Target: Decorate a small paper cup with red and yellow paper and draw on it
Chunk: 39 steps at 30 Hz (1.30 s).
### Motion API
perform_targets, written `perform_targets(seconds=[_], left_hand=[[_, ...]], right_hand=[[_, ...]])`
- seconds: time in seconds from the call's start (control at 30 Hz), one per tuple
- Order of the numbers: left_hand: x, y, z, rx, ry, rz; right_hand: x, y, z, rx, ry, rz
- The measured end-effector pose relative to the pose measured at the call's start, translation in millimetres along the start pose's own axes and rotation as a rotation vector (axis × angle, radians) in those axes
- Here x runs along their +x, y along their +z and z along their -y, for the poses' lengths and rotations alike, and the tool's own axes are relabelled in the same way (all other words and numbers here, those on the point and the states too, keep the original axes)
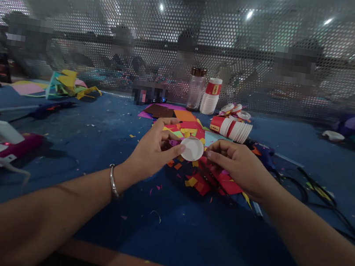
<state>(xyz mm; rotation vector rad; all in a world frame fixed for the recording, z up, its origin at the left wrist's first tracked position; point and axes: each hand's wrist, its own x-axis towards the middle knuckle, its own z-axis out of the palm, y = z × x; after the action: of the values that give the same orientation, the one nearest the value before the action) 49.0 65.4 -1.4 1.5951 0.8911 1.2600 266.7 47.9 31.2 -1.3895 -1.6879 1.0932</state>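
Left grip (158,145): thumb and fingers grasp the disc (191,147) at its left edge. Right grip (238,162): fingertips bunched just beside the disc's right edge — contact cannot be confirmed. Caution: excess thumb pressure could crease the disc; a loose pinch could drop it among the scraps (201,185). The disc is white, round and rimmed — apparently paper — held above the table (178,235). Beyond it: smooth, tapered paper cups (231,129) on their side and a clear, dark-lidded jar (195,93).
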Motion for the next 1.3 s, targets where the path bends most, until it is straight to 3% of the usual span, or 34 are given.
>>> perform_targets(seconds=[0.63, 1.3], left_hand=[[-0.5, 0.3, 0.8, -0.023, -0.004, 0.008], [-0.5, 0.1, 1.5, -0.102, -0.088, 0.04]], right_hand=[[2.2, 0.5, -2.1, 0.036, 0.048, 0.059], [1.4, -1.1, -3.3, 0.075, 0.028, 0.004]])
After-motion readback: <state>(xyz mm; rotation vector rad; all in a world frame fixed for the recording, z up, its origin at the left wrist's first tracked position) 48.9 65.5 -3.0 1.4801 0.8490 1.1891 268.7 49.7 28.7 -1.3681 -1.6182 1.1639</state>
